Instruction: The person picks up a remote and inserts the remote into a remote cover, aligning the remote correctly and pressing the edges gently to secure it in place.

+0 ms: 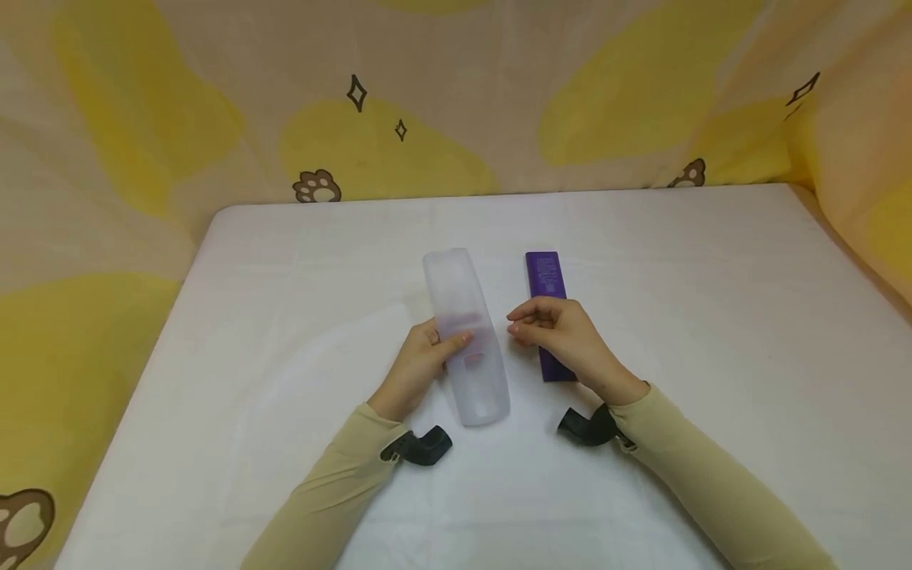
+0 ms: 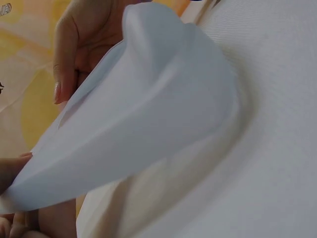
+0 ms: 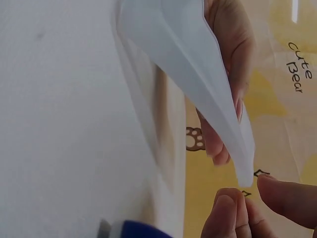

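At the counter's [image 1: 299,261] middle, the left hand [image 1: 416,366] pinches the translucent sleeve [image 1: 466,332]. The right hand [image 1: 563,332], fingers loosely curled and empty, hovers over the purple remote [image 1: 545,273]. Best keep the sleeve's mouth held open and steady.

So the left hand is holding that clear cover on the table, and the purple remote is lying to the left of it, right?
Not quite. The left hand does hold the clear cover on the table, but the purple remote lies to the right of it, partly under the right hand. The head view shows this.
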The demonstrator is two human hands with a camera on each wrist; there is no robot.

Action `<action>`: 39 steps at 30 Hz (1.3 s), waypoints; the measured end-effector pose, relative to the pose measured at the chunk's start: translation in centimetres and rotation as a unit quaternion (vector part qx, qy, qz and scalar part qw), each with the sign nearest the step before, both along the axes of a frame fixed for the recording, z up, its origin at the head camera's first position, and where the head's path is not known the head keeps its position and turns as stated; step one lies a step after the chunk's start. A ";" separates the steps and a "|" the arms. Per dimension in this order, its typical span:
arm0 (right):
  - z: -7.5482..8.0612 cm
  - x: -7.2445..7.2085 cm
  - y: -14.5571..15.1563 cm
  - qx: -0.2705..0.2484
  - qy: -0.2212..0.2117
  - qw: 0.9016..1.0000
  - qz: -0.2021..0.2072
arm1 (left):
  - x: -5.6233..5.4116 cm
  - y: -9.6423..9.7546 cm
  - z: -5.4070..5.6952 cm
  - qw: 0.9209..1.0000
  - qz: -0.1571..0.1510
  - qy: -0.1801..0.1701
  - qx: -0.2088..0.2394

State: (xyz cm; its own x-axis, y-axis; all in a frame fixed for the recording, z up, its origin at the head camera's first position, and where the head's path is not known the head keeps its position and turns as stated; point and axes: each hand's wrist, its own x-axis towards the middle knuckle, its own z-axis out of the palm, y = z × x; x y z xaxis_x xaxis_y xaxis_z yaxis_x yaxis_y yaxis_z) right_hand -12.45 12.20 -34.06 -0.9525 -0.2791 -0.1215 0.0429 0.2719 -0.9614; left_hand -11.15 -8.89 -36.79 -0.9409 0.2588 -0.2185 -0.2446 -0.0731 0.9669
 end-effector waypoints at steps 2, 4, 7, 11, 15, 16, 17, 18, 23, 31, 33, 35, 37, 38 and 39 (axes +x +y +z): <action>0.0 0.1 0.6 0.008 -0.002 1.000 -0.011 | 0.1 0.1 -0.2 1.000 0.002 -0.005 0.007; -0.1 0.2 1.2 0.012 -0.004 1.000 -0.020 | 0.1 0.2 -0.3 1.000 0.005 -0.015 0.015; -0.1 0.4 2.2 0.014 0.000 0.999 -0.030 | 0.3 0.3 -0.3 1.000 0.005 -0.019 0.023; -0.2 0.8 3.5 0.028 0.009 0.998 -0.053 | 0.3 0.3 -0.3 0.999 -0.004 -0.015 0.031; -0.2 1.2 4.6 0.049 0.005 0.996 -0.076 | 0.3 0.3 -0.3 0.999 -0.006 -0.016 0.035; -0.2 1.3 4.8 0.056 0.003 0.995 -0.080 | 0.3 0.3 -0.3 0.999 -0.006 -0.017 0.034; -0.2 1.4 5.1 0.064 0.001 0.995 -0.082 | 0.2 0.3 -0.3 0.999 -0.005 -0.018 0.034; -0.2 1.5 5.3 0.072 -0.002 0.994 -0.083 | 0.2 0.3 -0.3 0.999 -0.004 -0.020 0.034; -0.2 1.7 6.1 0.109 -0.030 0.991 -0.066 | 0.3 0.3 -0.3 0.999 -0.006 -0.022 0.034; 0.1 1.1 6.0 0.182 -0.066 0.981 -0.034 | 0.2 0.2 -0.1 0.999 -0.006 -0.020 0.035; 0.2 0.9 5.6 0.193 -0.066 0.978 -0.037 | 0.1 0.1 0.0 0.999 -0.007 -0.019 0.036; 0.2 0.7 5.3 0.201 -0.070 0.976 -0.041 | 0.1 0.0 0.1 0.999 -0.007 -0.018 0.035; 0.3 0.5 4.9 0.225 -0.062 0.971 -0.044 | 0.1 -0.1 0.2 0.999 -0.005 -0.017 0.032; 0.3 0.4 4.6 0.243 -0.055 0.968 -0.043 | 0.1 -0.2 0.2 0.999 -0.004 -0.016 0.031; 0.3 0.4 4.5 0.262 -0.045 0.963 -0.041 | 0.1 -0.2 0.3 0.999 -0.003 -0.016 0.030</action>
